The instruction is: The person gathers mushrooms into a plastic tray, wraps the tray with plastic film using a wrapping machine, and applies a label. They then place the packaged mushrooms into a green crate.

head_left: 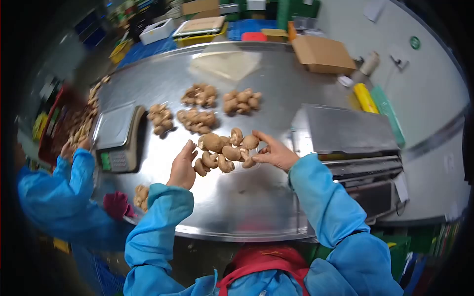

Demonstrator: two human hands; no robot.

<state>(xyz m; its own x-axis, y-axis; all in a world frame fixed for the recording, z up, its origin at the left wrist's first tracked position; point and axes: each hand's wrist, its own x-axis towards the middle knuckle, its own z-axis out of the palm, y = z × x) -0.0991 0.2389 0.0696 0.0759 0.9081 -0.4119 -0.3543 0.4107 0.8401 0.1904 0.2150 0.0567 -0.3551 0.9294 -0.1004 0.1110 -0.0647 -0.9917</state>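
A cluster of brown mushrooms (231, 153) lies between my two hands over the steel table, with a faint clear edge showing beneath its lower right side. At the left end of the cluster, my left hand (183, 167) is open, its fingers stretched up beside the outer caps. My right hand (277, 154) closes on the right end of the cluster, forefinger above and thumb below the outermost mushrooms. Just beyond are several separate heaps, including a middle heap (197, 120), a right heap (242, 101) and a left heap (160, 119).
A weighing scale (117, 129) stands to the left on the steel table (276, 89). Beside it a co-worker in a blue sleeve (81, 172) reaches into mushrooms near a red crate (60, 111). A wrapping machine (348, 130) borders my right arm; a cardboard box (323, 53) sits behind.
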